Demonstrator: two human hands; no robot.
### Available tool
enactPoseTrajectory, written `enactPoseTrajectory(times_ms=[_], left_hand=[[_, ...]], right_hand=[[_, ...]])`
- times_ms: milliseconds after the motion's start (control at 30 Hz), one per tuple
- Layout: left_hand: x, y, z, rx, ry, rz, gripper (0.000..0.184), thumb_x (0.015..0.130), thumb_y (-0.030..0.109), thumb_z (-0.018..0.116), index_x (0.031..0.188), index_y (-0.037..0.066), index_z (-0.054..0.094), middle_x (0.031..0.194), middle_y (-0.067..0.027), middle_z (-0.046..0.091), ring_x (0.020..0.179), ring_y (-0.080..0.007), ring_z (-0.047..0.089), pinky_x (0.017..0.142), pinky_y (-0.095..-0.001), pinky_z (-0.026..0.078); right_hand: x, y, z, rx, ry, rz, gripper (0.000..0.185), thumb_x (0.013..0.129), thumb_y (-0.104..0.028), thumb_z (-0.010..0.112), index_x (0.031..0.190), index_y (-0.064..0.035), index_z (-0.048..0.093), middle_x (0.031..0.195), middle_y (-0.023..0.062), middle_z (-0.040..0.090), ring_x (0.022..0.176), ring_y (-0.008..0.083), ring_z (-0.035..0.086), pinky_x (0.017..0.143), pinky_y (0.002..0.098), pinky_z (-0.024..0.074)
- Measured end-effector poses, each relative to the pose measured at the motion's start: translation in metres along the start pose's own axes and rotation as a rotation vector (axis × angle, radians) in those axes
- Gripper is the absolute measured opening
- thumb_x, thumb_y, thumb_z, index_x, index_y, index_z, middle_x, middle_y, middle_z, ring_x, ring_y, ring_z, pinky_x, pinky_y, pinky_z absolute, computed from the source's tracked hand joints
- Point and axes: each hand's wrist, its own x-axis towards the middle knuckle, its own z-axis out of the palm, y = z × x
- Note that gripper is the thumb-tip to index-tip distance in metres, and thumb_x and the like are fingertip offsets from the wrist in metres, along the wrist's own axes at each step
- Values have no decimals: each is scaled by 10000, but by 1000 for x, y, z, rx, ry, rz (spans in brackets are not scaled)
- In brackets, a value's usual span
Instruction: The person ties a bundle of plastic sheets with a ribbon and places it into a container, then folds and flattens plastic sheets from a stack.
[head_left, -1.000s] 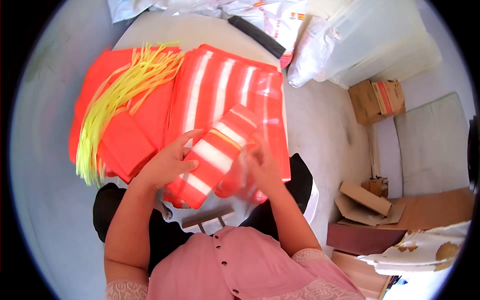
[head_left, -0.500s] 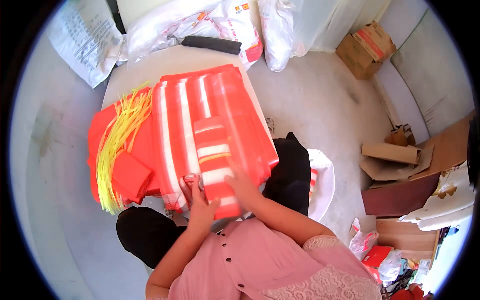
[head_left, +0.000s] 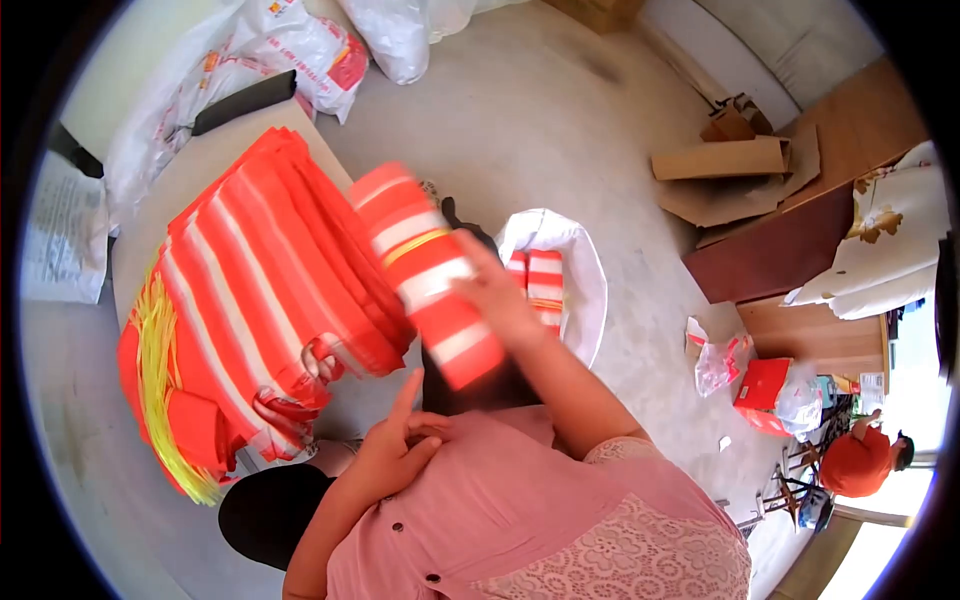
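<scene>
My right hand (head_left: pixel 495 290) grips a folded red-and-white striped bundle (head_left: pixel 425 275) with a yellow tie around it. The bundle is tilted and slightly blurred, held above my lap beside the table. In front of my chest, my left hand (head_left: pixel 395 445) is empty, its fingers apart. A thick stack of red-and-white striped sheets (head_left: pixel 270 270) lies on the table, its near edge crumpled. Yellow strips (head_left: pixel 155 390) lie over red folded material (head_left: pixel 195 430) at the left. Right of my knee stands a white sack (head_left: pixel 585 290) with several similar striped bundles (head_left: pixel 545 275) inside.
A black roll (head_left: pixel 245 100) lies at the table's far edge, near printed plastic bags (head_left: pixel 290 55). Opened cardboard (head_left: pixel 725 160) sits on the floor at right, by a brown panel (head_left: pixel 770 245). A person in red (head_left: pixel 855 460) is at the far right.
The striped bundle has been lifted off the stack and moved right in my right hand. My left hand has let go and drawn back to my chest. The view has turned right.
</scene>
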Motion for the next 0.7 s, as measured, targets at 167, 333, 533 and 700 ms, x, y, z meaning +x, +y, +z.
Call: enactPoseTrajectory(times_ms=[167, 333, 533, 700], left_hand=[[24, -3, 0, 11, 43, -107, 793, 991, -23, 622, 1674, 103, 240, 1258, -160, 701, 1115, -210, 712, 972, -323, 561], [24, -20, -9, -104, 117, -222, 693, 1023, -12, 568, 1657, 88, 306, 1308, -158, 670, 1186, -229, 666, 1059, -365, 508], [35, -41, -17, -414, 257, -350, 590, 1057, 41, 521, 1625, 84, 365, 1255, -157, 660, 1174, -268, 657, 1078, -371, 487], [47, -38, -15, -403, 305, -438, 558, 1068, 88, 535, 1607, 86, 388, 1236, -150, 658, 1144, -275, 665, 1066, -384, 500]], right_hand=[[1, 39, -144, 78, 293, -13, 604, 1014, -18, 549, 1604, -61, 430, 1459, 117, 583, 1267, 209, 595, 1068, 344, 503], [-19, 116, -224, 82, 463, 104, 604, 1007, -4, 547, 1597, -60, 430, 1451, 143, 579, 1252, 242, 606, 1049, 350, 527], [-29, 200, -250, 46, 580, 225, 577, 1007, 2, 554, 1569, -76, 446, 1404, 158, 599, 1192, 254, 634, 945, 357, 587], [-32, 244, -263, -96, 582, 328, 659, 976, 17, 591, 1594, -127, 414, 1414, 167, 604, 1212, 266, 637, 1032, 389, 560]])
